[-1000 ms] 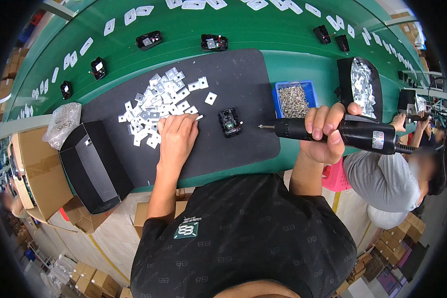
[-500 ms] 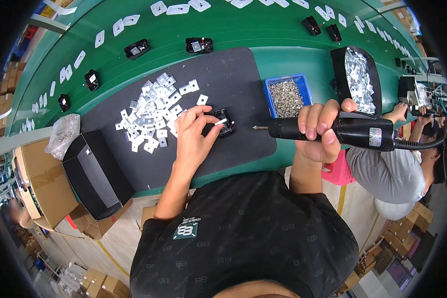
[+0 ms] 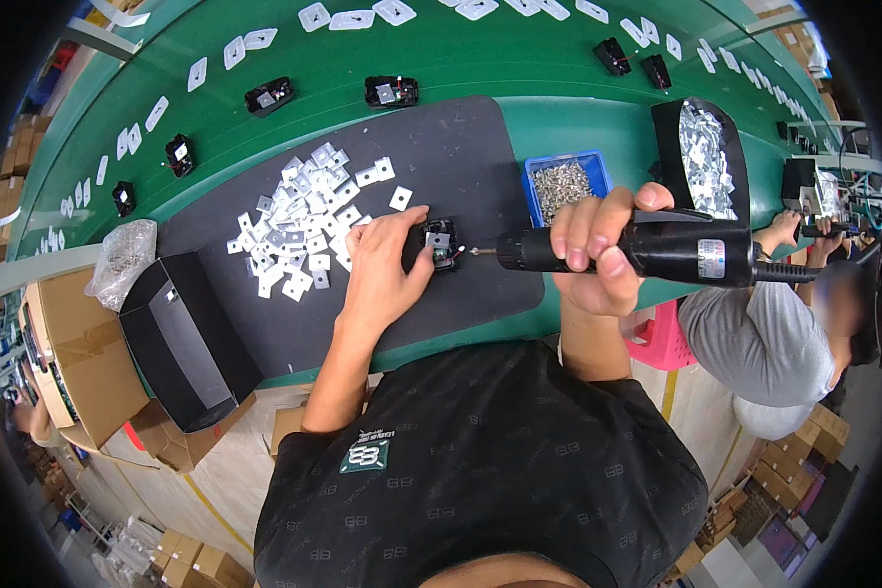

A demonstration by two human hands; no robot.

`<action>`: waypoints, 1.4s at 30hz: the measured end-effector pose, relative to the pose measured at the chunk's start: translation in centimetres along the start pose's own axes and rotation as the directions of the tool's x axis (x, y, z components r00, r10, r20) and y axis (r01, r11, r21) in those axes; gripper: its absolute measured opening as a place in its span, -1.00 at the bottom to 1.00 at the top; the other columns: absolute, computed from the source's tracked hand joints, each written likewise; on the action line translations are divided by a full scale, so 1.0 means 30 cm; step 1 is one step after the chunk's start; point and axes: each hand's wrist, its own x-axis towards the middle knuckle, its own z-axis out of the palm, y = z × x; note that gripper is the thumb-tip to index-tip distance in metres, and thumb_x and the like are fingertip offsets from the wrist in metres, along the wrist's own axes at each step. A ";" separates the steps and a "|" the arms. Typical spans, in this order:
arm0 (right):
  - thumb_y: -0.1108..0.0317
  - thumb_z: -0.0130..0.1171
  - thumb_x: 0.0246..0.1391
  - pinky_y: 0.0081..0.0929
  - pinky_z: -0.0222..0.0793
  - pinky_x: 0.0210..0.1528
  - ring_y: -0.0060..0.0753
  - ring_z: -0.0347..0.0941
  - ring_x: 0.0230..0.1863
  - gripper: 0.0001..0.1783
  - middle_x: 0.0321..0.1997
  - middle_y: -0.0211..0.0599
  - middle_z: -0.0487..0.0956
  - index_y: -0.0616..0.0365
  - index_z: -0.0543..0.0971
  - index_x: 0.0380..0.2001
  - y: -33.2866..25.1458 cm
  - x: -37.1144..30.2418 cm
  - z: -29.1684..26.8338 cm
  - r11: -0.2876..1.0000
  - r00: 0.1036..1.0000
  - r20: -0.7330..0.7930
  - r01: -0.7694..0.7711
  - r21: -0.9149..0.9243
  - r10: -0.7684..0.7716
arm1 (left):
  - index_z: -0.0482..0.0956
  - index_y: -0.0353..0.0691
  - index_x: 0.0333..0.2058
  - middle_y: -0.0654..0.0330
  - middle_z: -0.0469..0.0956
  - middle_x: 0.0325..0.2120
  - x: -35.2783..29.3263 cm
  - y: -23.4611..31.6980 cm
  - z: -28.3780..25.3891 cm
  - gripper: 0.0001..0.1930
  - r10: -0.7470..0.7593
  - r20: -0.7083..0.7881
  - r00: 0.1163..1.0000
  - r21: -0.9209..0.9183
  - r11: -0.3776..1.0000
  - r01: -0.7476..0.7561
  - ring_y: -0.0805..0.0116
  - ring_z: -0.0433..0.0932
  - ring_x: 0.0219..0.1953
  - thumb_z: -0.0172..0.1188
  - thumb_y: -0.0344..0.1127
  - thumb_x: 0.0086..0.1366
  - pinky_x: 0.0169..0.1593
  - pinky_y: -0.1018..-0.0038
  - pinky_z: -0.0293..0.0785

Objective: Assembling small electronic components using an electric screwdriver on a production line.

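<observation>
So a small black part (image 3: 439, 244) is pinned down on the dark mat (image 3: 461, 147) by the left hand (image 3: 382, 265), fingers curled round its left side. The black electric screwdriver (image 3: 647, 250) is wrapped tight in the right hand (image 3: 593, 250), held level, its bit tip right at the part's right edge. Looks like the screw-driving step is in hand. A steady part and a bit lined up square on the screw are probably what's needed next. A pile of white square plates (image 3: 304, 220) is lying just left of the hand, and a blue tray of screws (image 3: 563, 181) is parked behind the driver.
</observation>
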 end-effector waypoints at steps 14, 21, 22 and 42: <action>0.60 0.19 -0.02 -0.46 0.38 -0.51 -0.51 0.32 -0.60 -0.49 -0.53 -0.37 0.37 0.08 0.23 -0.04 0.171 -0.051 -0.002 0.993 1.000 0.024 -0.004 -0.119 0.006 | 0.40 -0.19 0.14 0.22 0.49 -0.11 -0.022 -0.023 0.012 -0.16 0.204 0.041 0.978 0.099 0.973 -0.207 0.27 0.42 -0.15 0.49 -0.14 -0.19 0.00 0.29 0.21; 0.47 0.20 0.02 -0.51 0.32 -0.47 -0.55 0.29 -0.62 -0.52 -0.54 -0.44 0.34 0.03 0.22 -0.04 0.180 -0.060 -0.006 0.978 0.999 0.039 -0.018 -0.209 0.027 | 0.45 -0.19 0.10 0.22 0.48 -0.18 -0.015 -0.027 0.028 -0.18 0.230 -0.003 0.973 0.103 0.968 -0.228 0.26 0.41 -0.25 0.49 -0.12 -0.22 -0.08 0.30 0.23; 0.47 0.20 0.02 -0.51 0.32 -0.47 -0.55 0.29 -0.62 -0.52 -0.54 -0.44 0.34 0.03 0.22 -0.04 0.181 -0.059 -0.009 0.976 0.999 0.047 -0.016 -0.215 0.027 | 0.45 -0.19 0.10 0.22 0.48 -0.19 -0.015 -0.026 0.027 -0.18 0.227 -0.003 0.974 0.099 0.969 -0.225 0.26 0.40 -0.26 0.49 -0.12 -0.23 -0.08 0.30 0.23; 0.65 0.18 -0.04 -0.45 0.40 -0.48 -0.52 0.32 -0.57 -0.60 -0.50 -0.36 0.36 0.07 0.24 -0.22 0.205 -0.039 -0.069 0.995 0.985 0.148 -0.076 -0.065 0.085 | 0.54 -0.23 -0.01 0.21 0.48 -0.30 0.026 -0.008 0.026 -0.26 0.256 -0.008 0.967 0.139 0.958 -0.252 0.27 0.43 -0.24 0.46 -0.08 -0.25 -0.08 0.33 0.26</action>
